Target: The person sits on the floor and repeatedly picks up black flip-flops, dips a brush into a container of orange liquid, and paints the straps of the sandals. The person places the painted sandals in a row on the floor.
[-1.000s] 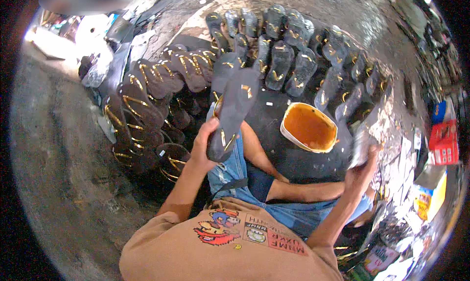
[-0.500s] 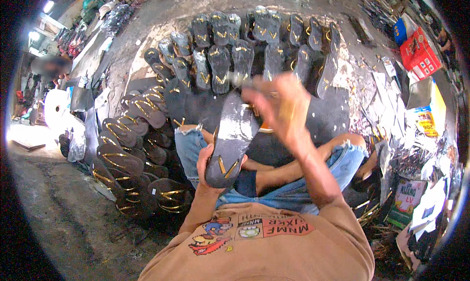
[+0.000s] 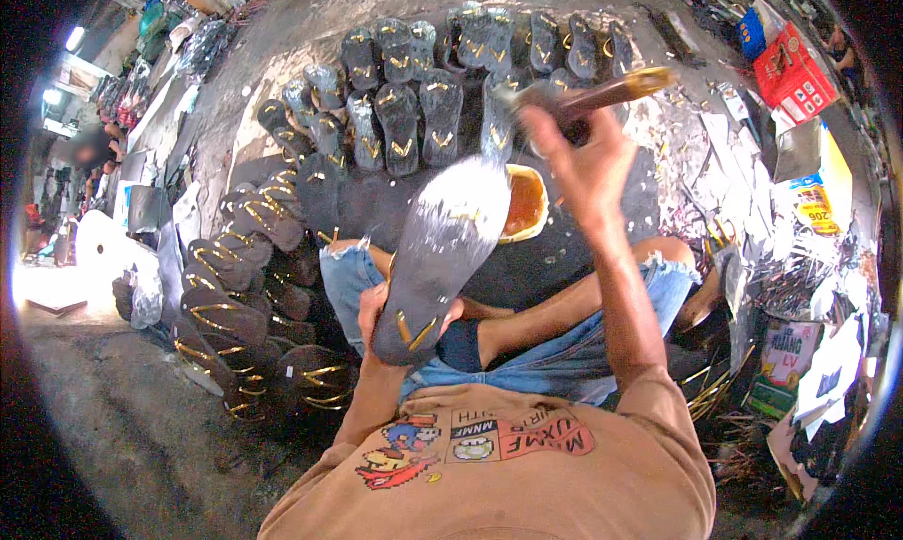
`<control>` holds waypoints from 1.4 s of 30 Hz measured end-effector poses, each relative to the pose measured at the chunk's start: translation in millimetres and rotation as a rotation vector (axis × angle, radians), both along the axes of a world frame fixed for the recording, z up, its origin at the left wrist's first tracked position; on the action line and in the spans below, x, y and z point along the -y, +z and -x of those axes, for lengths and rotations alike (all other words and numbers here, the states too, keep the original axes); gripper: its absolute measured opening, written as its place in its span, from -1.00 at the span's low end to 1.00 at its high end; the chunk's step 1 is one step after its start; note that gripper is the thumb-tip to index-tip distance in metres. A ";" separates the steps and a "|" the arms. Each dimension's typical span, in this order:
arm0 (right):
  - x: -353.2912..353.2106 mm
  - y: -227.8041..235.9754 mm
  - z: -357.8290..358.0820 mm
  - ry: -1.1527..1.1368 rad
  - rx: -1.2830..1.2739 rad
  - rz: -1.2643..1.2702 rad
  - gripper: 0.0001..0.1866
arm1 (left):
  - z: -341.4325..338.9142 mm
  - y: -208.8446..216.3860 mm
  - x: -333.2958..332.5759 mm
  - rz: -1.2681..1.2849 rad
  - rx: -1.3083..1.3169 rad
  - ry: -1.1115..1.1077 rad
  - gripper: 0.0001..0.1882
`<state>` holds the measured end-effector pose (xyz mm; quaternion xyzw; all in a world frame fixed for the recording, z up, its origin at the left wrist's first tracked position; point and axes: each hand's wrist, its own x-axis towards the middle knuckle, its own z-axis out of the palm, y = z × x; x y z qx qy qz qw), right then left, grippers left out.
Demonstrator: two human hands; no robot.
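Note:
My left hand (image 3: 374, 312) grips a black sandal sole (image 3: 419, 277) around its near end, thumb and fingers on opposite edges. Two gold strap ends show at that end. The far part of the sole shines white and looks wet. My right hand (image 3: 593, 168), raised beyond the sole, is closed on a brush (image 3: 616, 92) with a brown handle. Its handle points right, and the working end is blurred on the left. Between the sole and my right forearm stands a pale-rimmed container (image 3: 525, 238) holding an amber substance.
Rows of black sandal soles (image 3: 397, 126) with gold strap ends lie ahead. Sandals with gold straps (image 3: 218, 314) are heaped at my left. On the right are a tin (image 3: 783, 371), a red box (image 3: 796, 77) and scattered scraps. A person is in the left background.
My right hand has lifted away from the sole and moved right with the brush. The container, mostly hidden before, now shows. The sole has tilted, and the whole view has shifted slightly.

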<state>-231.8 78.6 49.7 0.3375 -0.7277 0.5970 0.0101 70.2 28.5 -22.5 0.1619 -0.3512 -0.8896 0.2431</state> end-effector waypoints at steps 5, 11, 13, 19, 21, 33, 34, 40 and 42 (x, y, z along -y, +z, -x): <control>-34.2 -18.7 -88.1 0.519 -0.159 0.041 -0.83 | 27.9 0.2 8.6 -0.373 0.012 0.191 -0.35; -36.7 -8.2 -106.4 0.518 -0.023 0.087 -0.77 | 45.1 -3.2 18.7 -0.128 0.098 0.193 -0.52; -1.5 -4.4 -76.8 0.199 0.036 -0.185 -0.71 | 48.1 -5.3 19.6 -0.391 -0.055 0.179 -0.49; -35.4 -50.1 -140.1 0.892 0.131 0.065 -0.74 | 74.0 36.5 29.6 0.724 0.435 0.390 -0.42; -30.6 -39.9 -120.3 0.506 0.196 -0.033 -0.74 | 75.9 33.7 29.6 0.149 0.104 0.378 -0.36; -52.4 -36.7 -124.5 0.397 -0.103 0.110 -0.62 | 80.3 -2.8 38.1 -0.001 0.027 0.241 -0.52; -50.2 -47.4 -104.5 0.235 -0.156 -0.037 -0.64 | 83.3 6.6 33.9 -0.010 0.134 0.318 -0.52; -21.1 -1.6 -80.2 0.269 0.090 0.101 -0.85 | 79.0 13.2 15.6 -0.337 -0.060 0.227 -0.55; -51.0 3.6 -110.7 0.604 -0.381 -0.053 -0.60 | 83.8 18.5 22.9 -0.014 0.040 0.257 -0.46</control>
